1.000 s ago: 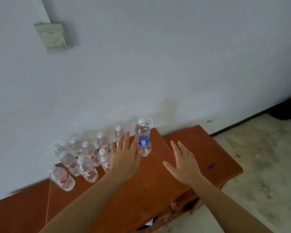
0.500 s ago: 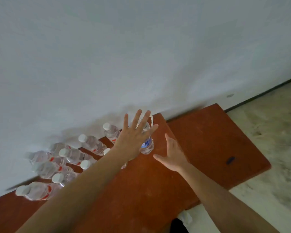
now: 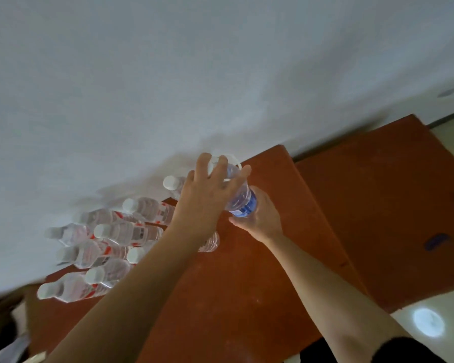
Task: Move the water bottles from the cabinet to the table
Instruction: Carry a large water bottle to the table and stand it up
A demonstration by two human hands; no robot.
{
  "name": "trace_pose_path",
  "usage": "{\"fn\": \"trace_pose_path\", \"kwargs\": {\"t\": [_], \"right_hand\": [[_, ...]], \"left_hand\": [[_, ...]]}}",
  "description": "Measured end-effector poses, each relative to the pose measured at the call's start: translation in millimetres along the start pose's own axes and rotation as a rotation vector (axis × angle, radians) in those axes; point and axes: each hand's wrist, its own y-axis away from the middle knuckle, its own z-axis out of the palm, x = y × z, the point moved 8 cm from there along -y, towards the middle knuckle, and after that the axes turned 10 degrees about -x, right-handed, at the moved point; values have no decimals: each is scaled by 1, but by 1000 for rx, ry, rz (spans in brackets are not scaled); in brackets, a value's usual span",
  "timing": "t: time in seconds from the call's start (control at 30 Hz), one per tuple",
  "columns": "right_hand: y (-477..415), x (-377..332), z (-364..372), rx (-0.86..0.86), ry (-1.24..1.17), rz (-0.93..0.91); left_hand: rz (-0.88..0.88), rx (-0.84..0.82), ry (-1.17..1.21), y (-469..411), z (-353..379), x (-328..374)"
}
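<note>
The brown tabletop [image 3: 247, 284] carries everything, and its right edge is the first hazard: past it lies a second brown top [image 3: 391, 205], and a bottle put down across that join would likely tip. Along the back left, against the wall [image 3: 220, 74], the red-label bottles [image 3: 110, 247] stand packed close together, and the left forearm passes right over them. A dropped elbow or a sideways pull could knock one over and take its neighbours with it, the one half hidden under the wrist first. The blue-label bottle [image 3: 243, 203] is near the back edge, just right of that group and tilted; I cannot tell whether its base touches the tabletop. The right hand [image 3: 262, 216] is wrapped round its lower body, so the weight sits there. A squeeze on thin plastic could buckle it and loosen the hold. The left hand [image 3: 207, 197] lies over the top with fingers spread across the cap [image 3: 212, 163], steadying it, not clasping. Pressing down there while the base is off square would lever the bottle out of the lower grip.
</note>
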Motion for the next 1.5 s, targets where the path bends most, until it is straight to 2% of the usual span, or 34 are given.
{"fn": "trace_pose_path", "kwargs": {"t": [0.2,0.33,0.43,0.63,0.83,1.0,1.07,1.17,1.3,1.37,1.43,1.47,1.5], "right_hand": [[9,-19,-12,-64,211,-36],[53,-1,-33,-83,333,56],[85,12,-73,-66,432,121],[157,-16,-166,119,568,199],[269,-81,-236,471,733,259],[413,-122,-268,807,906,347],[498,-131,-269,910,940,469],[570,-138,-271,965,954,551],[728,-147,-254,1067,924,802],[786,-149,-242,1106,921,871],[875,-159,-217,1196,927,990],[895,-158,-211,1212,925,1018],[961,-158,-185,1264,903,1108]], "left_hand": [[-146,45,164,20,27,-21],[-122,-24,194,40,32,2],[-69,-16,229,47,11,30],[23,176,280,70,-53,61],[177,403,338,111,-122,76],[378,585,435,172,-175,132],[545,651,455,215,-202,175],[645,693,477,246,-227,213],[917,773,466,347,-274,303],[1022,787,471,389,-290,336],[1176,829,456,461,-308,387],[1189,891,463,479,-312,395],[1283,924,437,538,-318,432]]}}
